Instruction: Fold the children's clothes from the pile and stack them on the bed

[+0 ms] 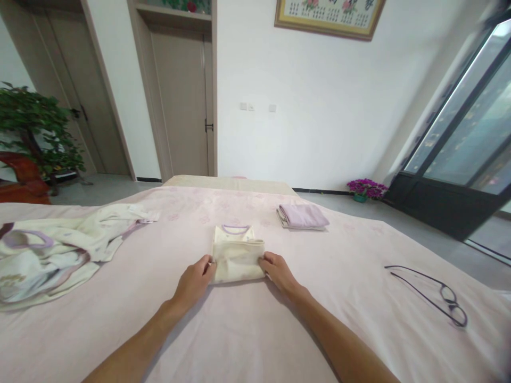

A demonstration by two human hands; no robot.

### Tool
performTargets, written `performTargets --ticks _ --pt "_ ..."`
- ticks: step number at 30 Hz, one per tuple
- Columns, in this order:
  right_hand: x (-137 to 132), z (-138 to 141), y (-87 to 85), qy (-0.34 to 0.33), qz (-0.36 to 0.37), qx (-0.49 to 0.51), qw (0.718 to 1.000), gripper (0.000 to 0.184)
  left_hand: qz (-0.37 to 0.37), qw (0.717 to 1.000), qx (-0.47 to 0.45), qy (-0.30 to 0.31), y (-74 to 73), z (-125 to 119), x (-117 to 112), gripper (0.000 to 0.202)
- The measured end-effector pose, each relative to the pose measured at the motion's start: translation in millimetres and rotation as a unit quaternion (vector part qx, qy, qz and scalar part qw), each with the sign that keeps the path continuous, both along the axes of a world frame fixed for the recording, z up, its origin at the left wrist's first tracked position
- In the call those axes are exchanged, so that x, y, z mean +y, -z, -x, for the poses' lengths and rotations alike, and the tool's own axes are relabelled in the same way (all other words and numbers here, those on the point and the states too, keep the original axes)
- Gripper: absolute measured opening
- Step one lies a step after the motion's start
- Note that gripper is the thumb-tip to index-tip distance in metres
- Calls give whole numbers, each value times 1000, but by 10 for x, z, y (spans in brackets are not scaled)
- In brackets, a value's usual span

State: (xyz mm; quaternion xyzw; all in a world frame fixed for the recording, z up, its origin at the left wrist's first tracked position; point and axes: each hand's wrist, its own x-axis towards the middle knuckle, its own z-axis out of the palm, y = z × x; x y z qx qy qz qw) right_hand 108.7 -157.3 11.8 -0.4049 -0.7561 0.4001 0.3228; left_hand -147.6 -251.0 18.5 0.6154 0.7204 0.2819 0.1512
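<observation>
A cream-coloured shirt (239, 263) with a purple-trimmed neckline lies on the pink bed sheet (235, 340) in front of me, its lower part folded up over the upper part. The neckline points away from me. My left hand (198, 275) pinches the left edge of the folded shirt, thumb and fingers closed on the cloth. On the opposite edge my right hand (278, 269) grips the fabric in the same way. Beyond my right hand sits a small stack of folded clothes (302, 216), lilac on top and pale beneath.
A loose heap of pale clothes (59, 250) spreads over the left side of the bed. Dark-framed glasses (451, 304) lie unfolded at the right. A potted plant (35, 127) stands at the far left, and purple flowers (365, 187) are on the floor beyond the bed.
</observation>
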Motion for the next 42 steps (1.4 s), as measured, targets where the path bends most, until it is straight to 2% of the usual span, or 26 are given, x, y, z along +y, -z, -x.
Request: performTargets --ticks 4,8,12,16,18,23,27,29,32,35,38,40,42 --pt "111 80 -23 77 -40 -125 988 22 31 997 44 -54 10 28 96 29" --pt "140 112 -66 96 -39 -202 974 30 30 996 53 -64 -19 44 42 34" --pt "199 158 -80 108 -26 -214 970 35 -18 998 -11 -61 -40 0 31 42" --pt "238 224 -55 145 -18 -200 969 38 -7 997 -37 -73 -28 -71 129 53" --pt "242 259 -23 149 -19 -181 972 35 -6 997 -32 -77 -15 -94 177 51" --pt "292 315 38 150 -48 -112 981 35 -75 993 -19 -90 9 -91 223 39" --pt "334 330 21 156 -63 -220 961 47 -25 995 35 -92 48 -39 253 42" --pt "329 332 17 163 -78 -255 950 51 -49 993 50 -92 80 2 271 43" --pt "301 315 35 185 -110 -238 947 51 -150 985 72 -54 134 84 290 41" --pt "278 276 50 184 -171 -191 949 49 -209 971 95 70 190 172 294 32" --pt "278 218 44 116 -240 -168 949 33 -178 965 105 165 219 242 265 36" --pt "290 160 37 44 -267 -169 948 25 -140 967 110 184 204 279 219 44" --pt "308 83 38 -21 -272 -177 946 30 -94 970 115 193 157 319 158 51"
